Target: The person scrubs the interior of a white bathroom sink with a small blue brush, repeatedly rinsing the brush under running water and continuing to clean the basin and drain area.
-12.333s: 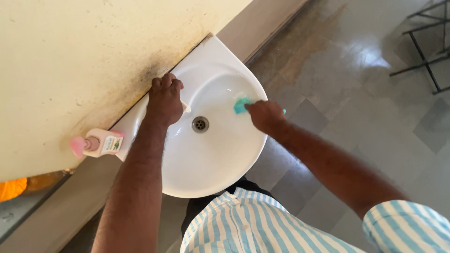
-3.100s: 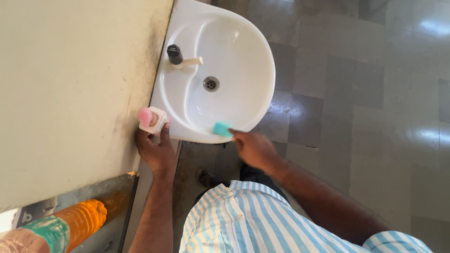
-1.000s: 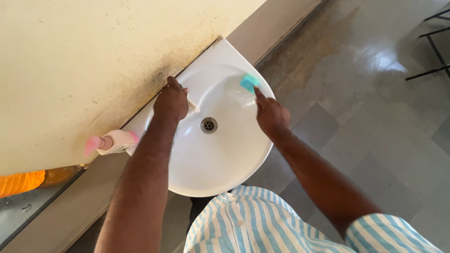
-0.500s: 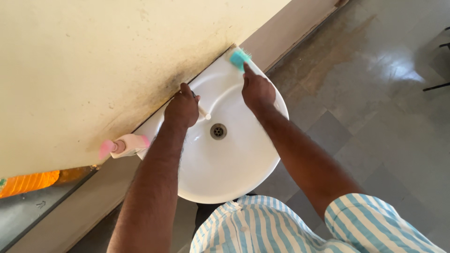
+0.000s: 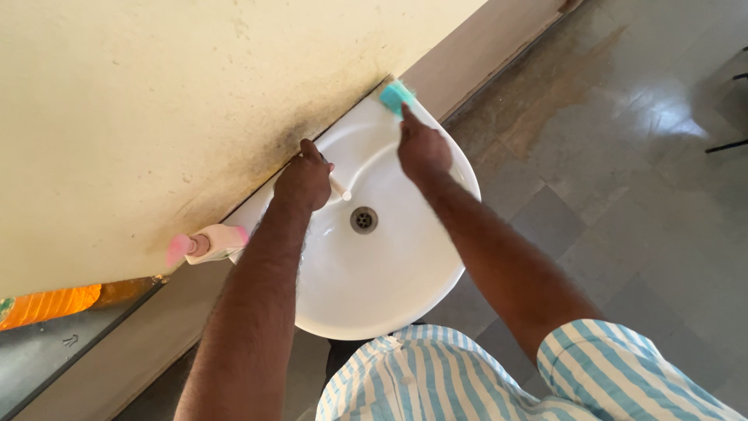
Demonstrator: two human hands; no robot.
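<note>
- The right hand [image 5: 425, 148] has carried the teal sponge [image 5: 396, 95], pinched in its fingers, up-frame to the sink [image 5: 405, 288] rim's far corner.
- The left hand [image 5: 304, 181] stays closed over the tap [image 5: 340, 188].

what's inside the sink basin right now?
Inside the white sink: a metal drain and the pale tap spout. The left hand covers the tap's top; nothing else visible in the bowl.

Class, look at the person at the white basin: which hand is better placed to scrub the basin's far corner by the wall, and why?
Right. The right hand already holds the teal sponge against the white ceramic basin's far corner, while the left hand sits on the tap.
</note>
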